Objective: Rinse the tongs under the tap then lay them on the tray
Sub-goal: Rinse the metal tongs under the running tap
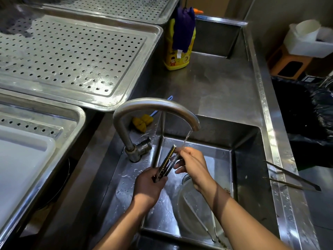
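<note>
A pair of metal tongs with serrated tips is held over the steel sink. My left hand grips the tongs at their handle end. My right hand pinches the upper part near the tips. Water runs from the curved tap onto my right fingers and the tong tips. A perforated steel tray lies at the upper left on the counter.
A second pair of tongs rests across the sink's right rim. A glass bowl holding another pair of tongs sits in the sink. A yellow bottle, a yellow brush and a black-lined bin surround the basin.
</note>
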Demonstrator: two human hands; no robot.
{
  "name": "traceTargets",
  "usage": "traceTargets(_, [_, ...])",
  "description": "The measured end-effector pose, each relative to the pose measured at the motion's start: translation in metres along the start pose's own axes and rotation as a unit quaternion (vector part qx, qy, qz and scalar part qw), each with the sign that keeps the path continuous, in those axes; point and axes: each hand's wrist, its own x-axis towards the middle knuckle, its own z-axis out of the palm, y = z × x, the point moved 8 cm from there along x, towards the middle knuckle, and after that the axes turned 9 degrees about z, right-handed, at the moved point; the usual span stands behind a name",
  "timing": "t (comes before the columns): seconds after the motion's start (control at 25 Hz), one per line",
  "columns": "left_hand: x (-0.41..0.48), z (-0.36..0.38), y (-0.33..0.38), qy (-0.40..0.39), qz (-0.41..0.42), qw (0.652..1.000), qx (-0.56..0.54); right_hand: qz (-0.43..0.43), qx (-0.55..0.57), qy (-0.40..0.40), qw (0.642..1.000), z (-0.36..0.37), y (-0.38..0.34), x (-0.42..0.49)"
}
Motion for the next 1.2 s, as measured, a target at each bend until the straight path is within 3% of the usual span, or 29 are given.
traceTargets(0.12, [0.002,0.000,0.000,0.008,-0.006,1.000,0.005,-0.006,0.002,-0.043,0.999,0.009,-0.004,0.000])
traceTargets(0.44, [-0.004,-0.007,0.008,0.013,0.067,0.992,0.102,-0.011,-0.004,0.042,0.999,0.000,-0.011,-0.003])
traceTargets(0.52, [-0.001,0.000,0.005,0.005,0.028,0.999,0.022,0.014,0.056,0.001,0.998,0.005,-0.010,-0.005])
traceTargets(0.64, [0.007,0.019,0.009,-0.021,-0.027,0.990,-0.140,-0.024,-0.002,-0.047,0.999,0.019,-0.003,-0.019])
traceTargets(0.8, [0.012,0.050,0.027,-0.025,-0.013,0.973,-0.231,-0.095,-0.083,0.018,0.992,0.001,0.007,-0.032])
traceTargets(0.96, [0.020,0.082,0.039,0.028,-0.101,0.929,-0.355,-0.107,-0.202,0.079,0.970,-0.017,0.018,-0.042])
traceTargets(1.04, [0.032,0.092,0.051,0.016,-0.096,0.939,-0.330,-0.081,-0.135,0.045,0.987,-0.020,0.022,-0.049])
traceTargets(1.12, [0.047,0.093,0.064,-0.017,-0.043,0.979,-0.198,-0.088,-0.091,0.048,0.991,-0.031,0.021,-0.051])
traceTargets(1.2, [0.061,0.086,0.070,-0.025,0.008,0.999,-0.026,-0.118,-0.119,0.083,0.982,-0.045,0.014,-0.053])
